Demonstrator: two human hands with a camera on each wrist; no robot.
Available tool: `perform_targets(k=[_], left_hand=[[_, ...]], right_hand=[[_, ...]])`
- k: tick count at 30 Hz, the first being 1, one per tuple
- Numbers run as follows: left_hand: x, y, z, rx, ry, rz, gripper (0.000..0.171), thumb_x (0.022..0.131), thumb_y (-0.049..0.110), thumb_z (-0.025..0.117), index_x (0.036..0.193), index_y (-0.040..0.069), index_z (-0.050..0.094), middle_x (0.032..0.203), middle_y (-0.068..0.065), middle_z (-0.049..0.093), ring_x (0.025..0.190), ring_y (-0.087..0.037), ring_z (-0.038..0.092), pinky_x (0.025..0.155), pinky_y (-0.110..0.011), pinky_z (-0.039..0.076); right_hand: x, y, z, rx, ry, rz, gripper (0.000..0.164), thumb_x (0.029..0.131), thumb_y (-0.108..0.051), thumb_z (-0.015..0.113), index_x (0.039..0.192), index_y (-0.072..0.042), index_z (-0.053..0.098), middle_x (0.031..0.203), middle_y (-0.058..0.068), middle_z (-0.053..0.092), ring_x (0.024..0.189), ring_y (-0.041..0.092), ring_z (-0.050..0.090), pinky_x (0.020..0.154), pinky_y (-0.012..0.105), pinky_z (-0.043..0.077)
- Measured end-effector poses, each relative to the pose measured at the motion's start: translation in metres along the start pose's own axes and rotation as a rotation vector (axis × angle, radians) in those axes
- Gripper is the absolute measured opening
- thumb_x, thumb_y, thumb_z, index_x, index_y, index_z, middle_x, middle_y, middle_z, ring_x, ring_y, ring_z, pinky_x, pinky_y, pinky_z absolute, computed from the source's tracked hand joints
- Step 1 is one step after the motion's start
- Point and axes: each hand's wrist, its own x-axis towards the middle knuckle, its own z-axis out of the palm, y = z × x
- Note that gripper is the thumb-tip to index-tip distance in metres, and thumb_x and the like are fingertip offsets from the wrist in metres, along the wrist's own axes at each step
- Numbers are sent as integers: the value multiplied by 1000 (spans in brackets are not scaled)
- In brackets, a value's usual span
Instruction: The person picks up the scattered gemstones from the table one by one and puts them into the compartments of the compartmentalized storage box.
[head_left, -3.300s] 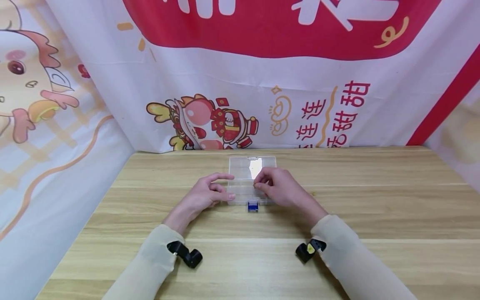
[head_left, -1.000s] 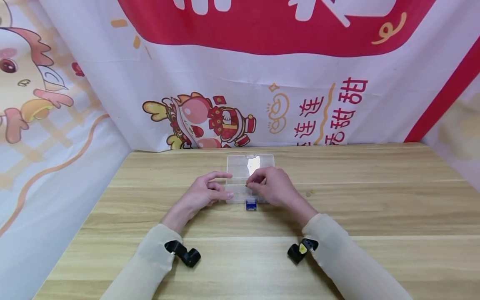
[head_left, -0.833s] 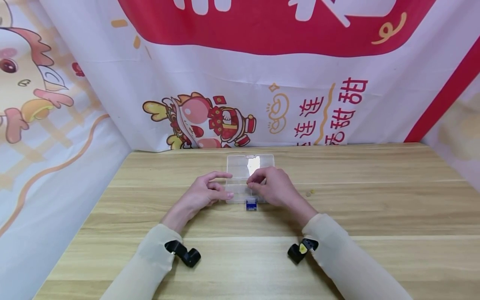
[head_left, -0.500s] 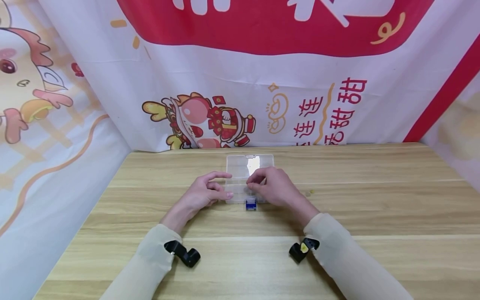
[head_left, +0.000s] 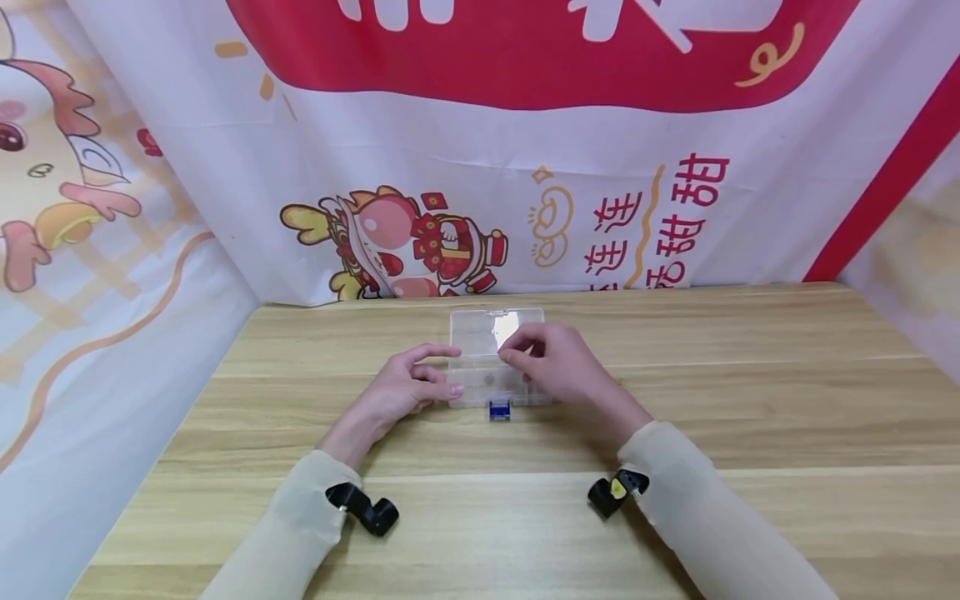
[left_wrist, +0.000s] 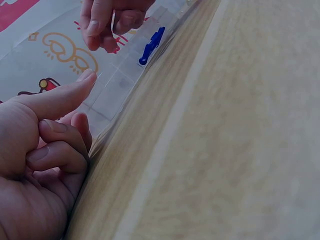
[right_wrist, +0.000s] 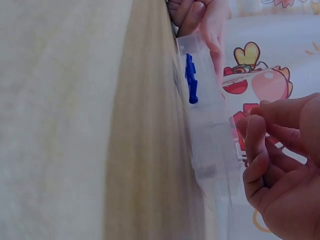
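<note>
A clear plastic compartment box [head_left: 471,380] lies on the table with its lid [head_left: 471,332] raised at the back. A blue clasp [head_left: 499,410] sits at its front edge. My left hand [head_left: 405,383] rests at the box's left side, thumb and index finger stretched out to its edge, the other fingers curled in. Over the right part of the box hovers my right hand [head_left: 561,365], thumb and index tips close together and nothing visible between them. A small dull round piece [head_left: 489,379] lies inside the box; the right wrist view shows a grey spot [right_wrist: 209,170] in a compartment.
A tiny yellowish piece [head_left: 621,382] lies on the wooden table [head_left: 750,417], just beyond my right wrist. Behind the table hangs a printed cloth [head_left: 450,142], and another cloth side [head_left: 135,292] borders it at the left. Each sleeve carries a black wrist camera [head_left: 381,517].
My right hand came left over the box pinching a small piece, which then left its fingertips. A dull round piece now shows in the box. The hand has risen slightly; the left stays put.
</note>
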Motion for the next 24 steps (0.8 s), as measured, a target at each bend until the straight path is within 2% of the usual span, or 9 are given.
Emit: perform_targets(k=[3, 7, 16, 20, 24], left_hand=[[0, 0, 0, -1, -1, 3, 59, 90, 16, 87, 143, 21, 63, 80, 4, 68, 57, -11, 42, 52, -22, 33], [0, 0, 0, -11, 1, 5, 60, 89, 16, 88, 143, 21, 63, 79, 4, 67, 57, -10, 42, 52, -22, 34], [-2, -1, 0, 1, 0, 10, 59, 90, 16, 87, 144, 21, 63, 79, 4, 67, 56, -11, 41, 52, -22, 33], [-2, 0, 0, 1, 2, 9, 59, 90, 16, 86, 144, 21, 63, 79, 4, 67, 56, -11, 41, 51, -22, 32], [-2, 0, 1, -4, 4, 6, 59, 90, 16, 86, 144, 22, 63, 80, 4, 67, 56, -10, 41, 51, -22, 32]], right_hand=[[0, 0, -7, -1, 18, -20, 15, 104, -29, 71, 111, -17, 78, 106, 3, 71, 89, 24, 64, 77, 35, 55], [-1, 2, -20, -62, 31, -36, 15, 104, -29, 70, 112, -18, 78, 109, 1, 71, 90, 24, 64, 78, 35, 54], [0, 19, -46, -237, -62, -92, 16, 101, -21, 74, 116, -15, 76, 108, 3, 71, 98, 25, 62, 84, 36, 54], [0, 24, -50, -252, -110, -70, 18, 98, -16, 77, 115, -16, 75, 105, 4, 71, 95, 25, 62, 81, 35, 55], [1, 28, -52, -249, -117, -51, 16, 98, -16, 77, 114, -14, 74, 103, 6, 70, 91, 24, 62, 76, 34, 56]])
